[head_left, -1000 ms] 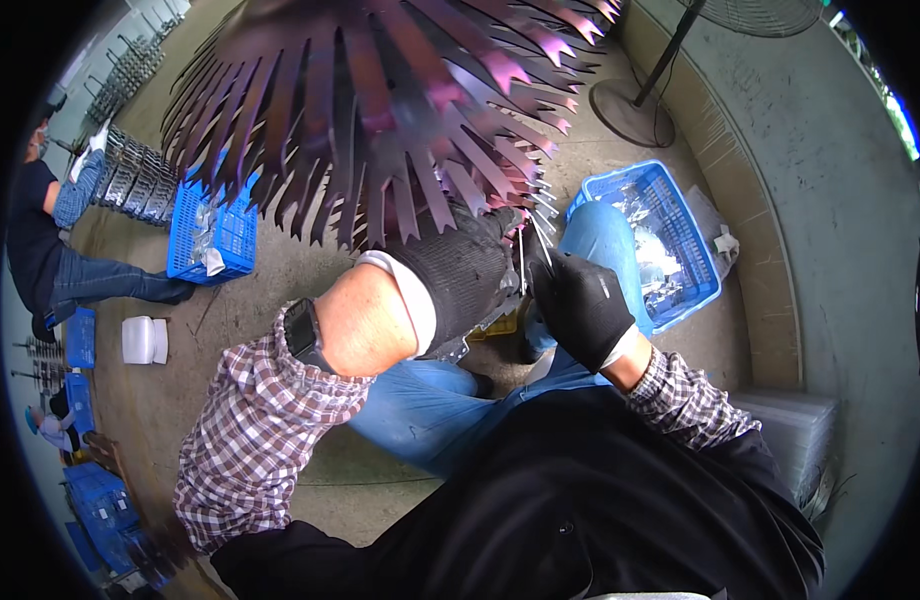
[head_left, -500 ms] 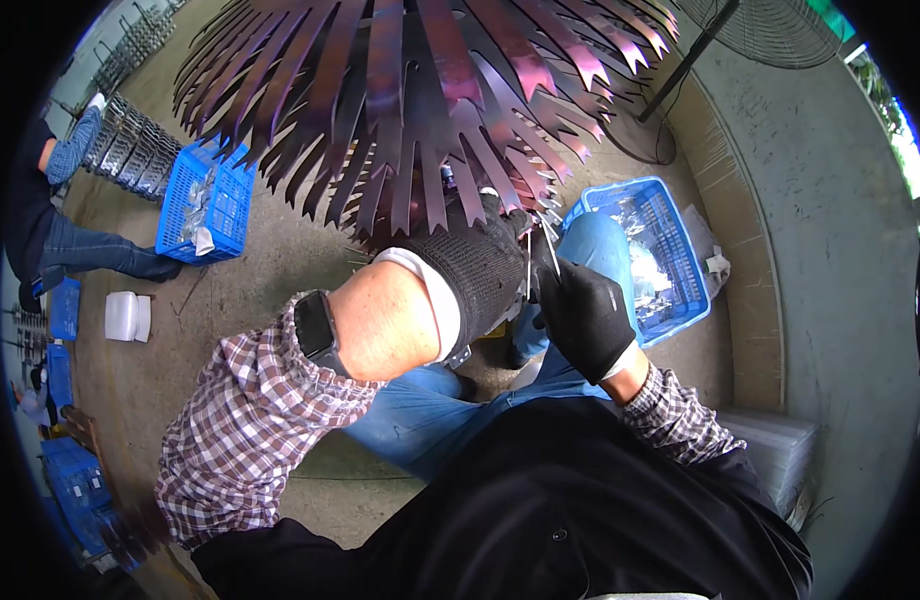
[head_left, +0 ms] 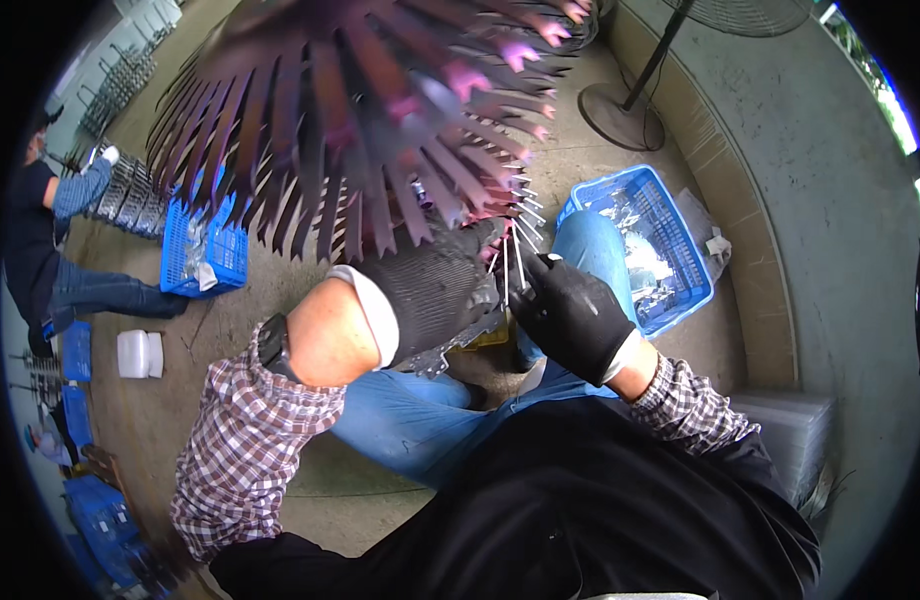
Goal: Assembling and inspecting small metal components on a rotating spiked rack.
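Observation:
A large round cluster of dark, purple-tinted metal strips (head_left: 330, 100) with notched ends hangs in front of me. My left hand (head_left: 430, 285), in a black knitted glove, reaches beneath its lower edge. Its fingers are partly hidden among the strips. Thin pale metal rods (head_left: 528, 215) fan out at the cluster's right side. My right hand (head_left: 577, 312), also black-gloved, is closed, thumb and fingers pinched at the lower end of a thin rod (head_left: 518, 255). A dark perforated part (head_left: 430, 360) shows below the left glove, its kind unclear.
On the right, a blue crate (head_left: 680, 230) holds shiny pieces in clear plastic. A fan's round base (head_left: 620, 115) stands beyond it by the wall. At the left, a co-worker (head_left: 55, 220) stands beside a hanging rack of metal parts and another blue crate (head_left: 205, 250).
The strip cluster has shifted left in view, its right edge blurred, and more rods show beside it. My left forearm has moved left and turned. My right hand has moved slightly left.

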### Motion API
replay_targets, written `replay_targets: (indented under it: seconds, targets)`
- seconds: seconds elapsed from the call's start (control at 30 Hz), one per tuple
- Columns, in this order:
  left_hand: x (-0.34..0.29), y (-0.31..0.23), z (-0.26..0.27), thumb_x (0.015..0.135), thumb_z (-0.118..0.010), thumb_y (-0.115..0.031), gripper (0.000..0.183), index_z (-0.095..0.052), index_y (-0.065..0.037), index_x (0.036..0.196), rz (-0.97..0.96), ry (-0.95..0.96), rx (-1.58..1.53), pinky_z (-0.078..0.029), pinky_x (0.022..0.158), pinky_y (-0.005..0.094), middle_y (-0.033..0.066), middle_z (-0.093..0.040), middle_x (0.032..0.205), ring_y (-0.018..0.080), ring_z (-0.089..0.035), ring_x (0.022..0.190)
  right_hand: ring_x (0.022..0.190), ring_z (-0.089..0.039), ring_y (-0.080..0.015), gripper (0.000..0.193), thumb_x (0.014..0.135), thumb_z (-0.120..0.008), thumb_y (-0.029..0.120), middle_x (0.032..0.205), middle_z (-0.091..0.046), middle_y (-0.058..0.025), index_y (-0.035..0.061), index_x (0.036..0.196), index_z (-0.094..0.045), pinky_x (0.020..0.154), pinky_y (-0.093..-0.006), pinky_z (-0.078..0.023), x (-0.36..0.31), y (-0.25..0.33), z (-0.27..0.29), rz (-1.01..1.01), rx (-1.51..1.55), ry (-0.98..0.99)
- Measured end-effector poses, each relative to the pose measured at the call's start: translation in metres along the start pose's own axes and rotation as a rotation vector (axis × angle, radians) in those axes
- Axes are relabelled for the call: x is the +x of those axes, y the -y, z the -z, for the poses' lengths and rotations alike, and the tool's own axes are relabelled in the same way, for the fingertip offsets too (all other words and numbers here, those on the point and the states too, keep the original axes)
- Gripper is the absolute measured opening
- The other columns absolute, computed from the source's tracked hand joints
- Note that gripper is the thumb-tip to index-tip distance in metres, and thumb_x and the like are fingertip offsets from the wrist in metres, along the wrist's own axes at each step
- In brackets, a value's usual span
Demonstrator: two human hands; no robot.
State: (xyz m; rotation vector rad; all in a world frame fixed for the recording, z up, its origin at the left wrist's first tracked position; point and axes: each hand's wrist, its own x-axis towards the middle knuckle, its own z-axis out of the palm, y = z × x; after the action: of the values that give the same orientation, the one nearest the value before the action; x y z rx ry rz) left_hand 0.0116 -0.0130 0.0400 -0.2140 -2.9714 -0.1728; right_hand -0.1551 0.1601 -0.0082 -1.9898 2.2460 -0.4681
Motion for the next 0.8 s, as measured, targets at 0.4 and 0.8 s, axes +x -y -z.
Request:
replay_targets:
  seconds: [0.4, 0.8]
  targets:
    - [-0.022, 0.027, 0.008, 0.102, -0.069, -0.026, 0.022, -0.075, -0.006, 0.106, 0.297, 0.118, -0.451, -0.039, 0.12, 0.0507, 0.0104, -0.069, 0.138, 0.0352, -0.057, 0.134, 0.077, -0.066, -0.0348, 0.072, 0.092, -0.075, 0.019, 0.095, -0.066, -0.0184, -0.0006, 0.155, -0.046, 0.069, -0.0447, -0.053, 0.007, -0.021, -0.007, 0.12, 0.251, -0.093]
    - [-0.029, 0.007, 0.03, 0.111, -0.06, -0.027, 0.033, -0.07, -0.009, 0.136, 0.684, -0.163, -1.202, -0.05, 0.062, 0.0231, -0.0024, -0.075, 0.117, 0.0121, -0.064, 0.078, 0.077, -0.065, -0.022, 0.065, 0.095, -0.077, 0.013, 0.1, -0.07, -0.0146, -0.0009, 0.153, -0.053, 0.069, -0.0357, -0.053, -0.012, -0.043, 0.012, 0.192, 0.481, -0.088]
